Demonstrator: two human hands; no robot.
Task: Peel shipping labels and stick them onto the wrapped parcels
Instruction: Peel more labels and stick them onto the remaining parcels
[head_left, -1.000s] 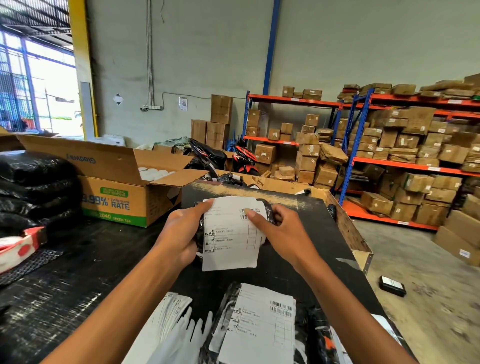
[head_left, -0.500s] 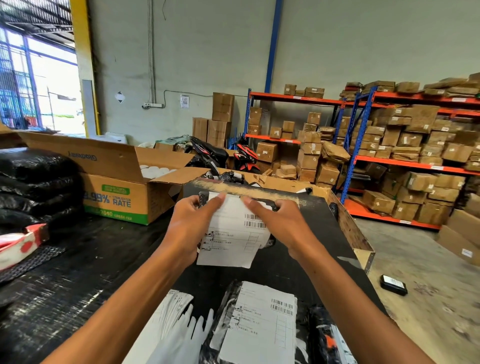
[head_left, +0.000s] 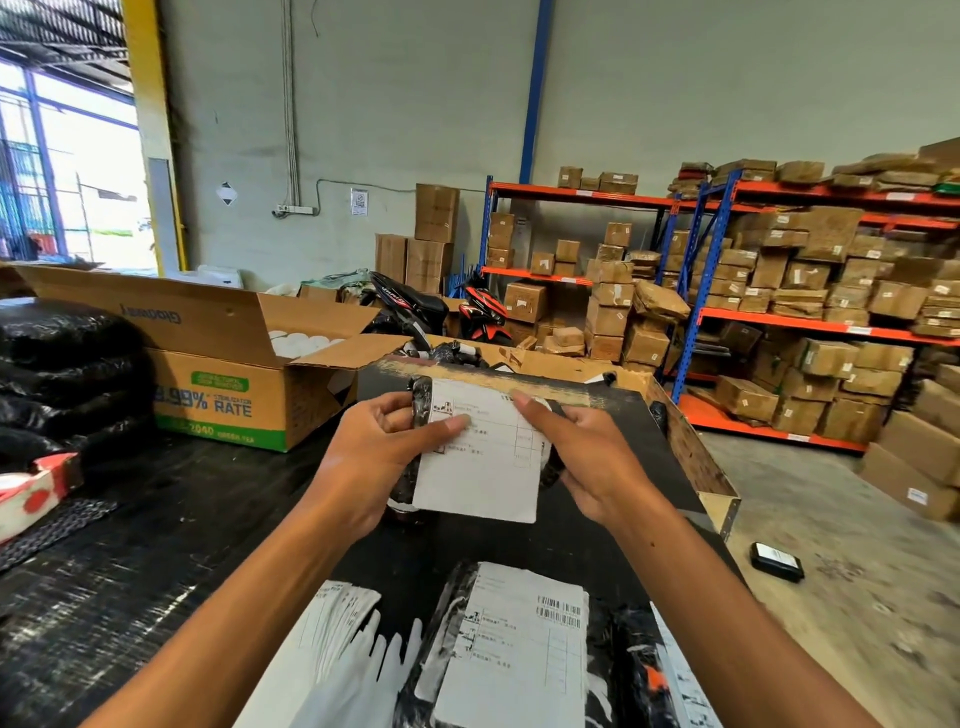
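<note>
Above the black table (head_left: 156, 561) I hold a small black wrapped parcel (head_left: 420, 400) between both hands. A white shipping label (head_left: 483, 467) covers its near face and hangs below its lower edge. My left hand (head_left: 379, 457) grips the parcel's left side, thumb pressing on the label. My right hand (head_left: 587, 457) grips the right side, thumb on the label's upper edge. Near the table's front lies another black parcel (head_left: 628, 670) with a label (head_left: 514, 644) stuck on. A stack of loose labels (head_left: 332, 634) lies left of it.
A white glove (head_left: 363, 675) lies on the label stack. An open cardboard box (head_left: 223, 374) stands at the back left, black bags (head_left: 62, 384) beside it. A cardboard bin (head_left: 691, 447) adjoins the table's far right. Shelves of cartons (head_left: 810, 301) fill the right; a black device (head_left: 776, 560) lies on the floor.
Both hands have lifted the parcel up and away from me. The thumbs have slid across the label, pressing it onto the parcel.
</note>
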